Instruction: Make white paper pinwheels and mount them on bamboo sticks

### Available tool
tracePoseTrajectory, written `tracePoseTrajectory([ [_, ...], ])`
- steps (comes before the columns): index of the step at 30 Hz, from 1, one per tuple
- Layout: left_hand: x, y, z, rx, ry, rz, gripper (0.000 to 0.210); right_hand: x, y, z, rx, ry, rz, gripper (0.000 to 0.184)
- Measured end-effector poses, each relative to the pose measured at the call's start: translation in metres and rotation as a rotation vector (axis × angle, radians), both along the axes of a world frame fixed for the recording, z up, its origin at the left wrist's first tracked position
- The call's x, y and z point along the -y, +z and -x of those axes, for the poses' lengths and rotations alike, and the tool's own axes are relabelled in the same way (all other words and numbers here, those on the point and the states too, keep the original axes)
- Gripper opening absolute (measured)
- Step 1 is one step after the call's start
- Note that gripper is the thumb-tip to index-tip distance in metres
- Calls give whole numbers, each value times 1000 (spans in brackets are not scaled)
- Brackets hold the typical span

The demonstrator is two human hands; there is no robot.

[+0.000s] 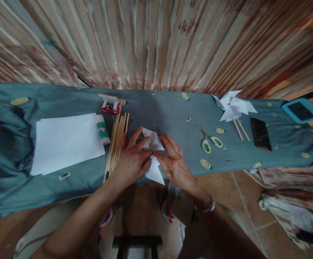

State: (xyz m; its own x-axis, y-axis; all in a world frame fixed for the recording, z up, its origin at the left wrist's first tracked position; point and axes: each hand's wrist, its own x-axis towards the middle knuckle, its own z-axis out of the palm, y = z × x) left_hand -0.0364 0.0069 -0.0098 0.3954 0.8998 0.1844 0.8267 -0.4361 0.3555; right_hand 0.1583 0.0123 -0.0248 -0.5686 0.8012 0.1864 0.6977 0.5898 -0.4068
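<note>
A white paper pinwheel (153,167), partly folded, lies on the cloth at the front middle, with its points sticking out above and below my fingers. My left hand (133,158) holds it from the left, fingertips pressed on the paper around its centre. From the right, my right hand (175,160) grips the same paper, its thumb side meeting the left fingers at the middle. The centre is mostly hidden under the fingers. Several wooden sticks (115,140) lie just left of my left hand. Scissors with yellow-green handles (206,138) rest open to the right.
A stack of white paper (67,142) and a green-and-white glue stick (102,129) lie left. Behind the sticks stands a red box of small metal pins (110,107). A finished pinwheel (230,104), dark phone (261,134) and blue-framed device (302,110) are at right. Curtains (151,43) hang behind.
</note>
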Motion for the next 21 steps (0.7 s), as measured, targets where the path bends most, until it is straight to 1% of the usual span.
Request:
tracePoseTrajectory([
  [4, 1, 4, -3, -25, 0, -13, 20, 0, 1, 1, -24, -21, 10, 30],
  [9, 3, 2, -6, -21, 4, -44, 23, 0, 2, 2, -41, -38, 14, 32],
  [15, 4, 2, -8, -21, 7, -36, 22, -2, 2, 2, -10, 12, 0, 35],
  [21, 4, 3, -7, 24, -7, -10, 23, -5, 1, 1, -6, 38, 33, 36],
])
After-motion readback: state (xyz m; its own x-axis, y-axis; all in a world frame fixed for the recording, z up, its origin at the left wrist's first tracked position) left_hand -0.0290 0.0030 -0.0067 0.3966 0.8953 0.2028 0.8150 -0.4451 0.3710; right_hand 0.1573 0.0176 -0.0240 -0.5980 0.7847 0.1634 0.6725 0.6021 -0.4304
